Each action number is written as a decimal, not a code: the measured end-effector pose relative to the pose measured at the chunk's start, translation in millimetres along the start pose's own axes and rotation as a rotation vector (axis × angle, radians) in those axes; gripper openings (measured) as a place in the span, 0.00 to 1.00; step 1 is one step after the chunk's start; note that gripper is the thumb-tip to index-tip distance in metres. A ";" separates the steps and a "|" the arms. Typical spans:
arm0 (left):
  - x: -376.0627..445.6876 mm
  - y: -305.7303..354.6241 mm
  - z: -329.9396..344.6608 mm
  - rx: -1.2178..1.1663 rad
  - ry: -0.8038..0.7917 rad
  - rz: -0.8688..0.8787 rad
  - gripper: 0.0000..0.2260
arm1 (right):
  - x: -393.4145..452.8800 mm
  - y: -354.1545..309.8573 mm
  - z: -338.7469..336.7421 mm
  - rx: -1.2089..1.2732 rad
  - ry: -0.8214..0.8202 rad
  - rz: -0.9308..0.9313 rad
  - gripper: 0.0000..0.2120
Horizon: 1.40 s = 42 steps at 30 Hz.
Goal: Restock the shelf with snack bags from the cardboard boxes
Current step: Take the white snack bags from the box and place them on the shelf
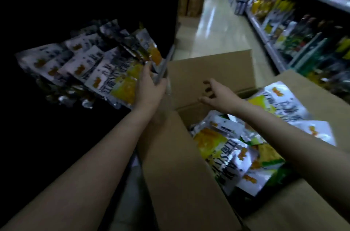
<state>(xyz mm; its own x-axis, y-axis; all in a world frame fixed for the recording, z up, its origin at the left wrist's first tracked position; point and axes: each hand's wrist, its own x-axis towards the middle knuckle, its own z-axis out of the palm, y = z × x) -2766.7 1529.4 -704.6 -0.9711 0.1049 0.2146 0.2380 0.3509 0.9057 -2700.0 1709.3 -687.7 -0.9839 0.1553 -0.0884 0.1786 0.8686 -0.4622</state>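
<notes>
A: What's in the cardboard box (181, 164)?

B: It stands open in the lower middle, flaps folded out. Inside lies a loose heap of snack bags (225, 153), silver and white with yellow and orange pictures on the front. They lie flat and overlapping, tilted every which way. Two more bags of the same kind (284, 105) rest on the right-hand flap, outside the hollow of the box.

A: And the shelf?

B: The shelf (166, 60) is on the left, very dark. A row of the same bags (81, 66) stands on it, leaning back and overlapping like tiles, running from the far left up to the metal edge of the shelf. Below them I can make out some crinkled silver packets, too dim to say more.

A: What is the left hand doing?

B: The left hand (149, 87) is at the right end of that row, against the front bag (126, 87), the one with the big yellow picture. Its fingers reach up over the bag's top edge, the thumb on the near side. It looks like a grip on that bag, though the picture is blurred there.

A: The right hand?

B: The right hand (216, 94) hovers over the far flap of the box, palm down, fingers spread and loosely bent. It holds nothing and touches no bag.

A: Anything else?

B: Across the aisle (214, 28), on the right, another shelf with bottles and yellow packets (284, 22).
</notes>
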 end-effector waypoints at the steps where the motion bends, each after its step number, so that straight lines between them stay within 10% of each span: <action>1: -5.3 1.7 11.0 -0.003 -0.058 -0.003 0.26 | -6.3 12.4 -3.4 -0.018 -0.036 0.064 0.29; 8: -52.8 -19.3 71.0 0.226 -0.424 -0.046 0.30 | -58.9 117.2 28.7 -0.131 -0.242 0.429 0.33; 12: -61.0 -34.1 75.3 0.382 -0.421 0.008 0.30 | -74.7 144.5 69.7 0.121 -0.068 0.583 0.30; 17: -58.9 -32.5 77.3 0.424 -0.482 0.098 0.35 | -68.3 120.0 45.6 -0.033 0.143 0.191 0.02; 22: -42.2 -15.1 85.8 0.429 -0.712 0.305 0.31 | -48.1 69.1 -25.5 -0.317 0.096 -0.333 0.08; 25: -35.6 -2.3 92.2 0.151 -0.608 0.251 0.08 | -44.1 54.2 -43.5 -0.173 0.296 -0.408 0.14; 29: -32.3 9.4 87.1 -0.035 -0.298 0.040 0.09 | -47.4 58.5 -47.3 0.084 0.592 -0.230 0.22; 35: -30.7 27.7 56.1 -0.230 0.043 -0.101 0.11 | -78.9 91.7 -38.1 0.333 0.222 0.239 0.17; 42: -34.6 36.7 30.1 -0.277 0.065 -0.089 0.08 | -71.4 30.8 -20.7 0.791 0.120 0.097 0.34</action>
<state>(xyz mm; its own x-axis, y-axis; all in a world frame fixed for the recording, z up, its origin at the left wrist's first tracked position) -2723.7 1566.7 -689.8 -0.9893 0.0219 0.1444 0.1458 0.0880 0.9854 -2624.3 1734.7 -677.3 -0.9498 0.3010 -0.0855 0.1694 0.2651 -0.9492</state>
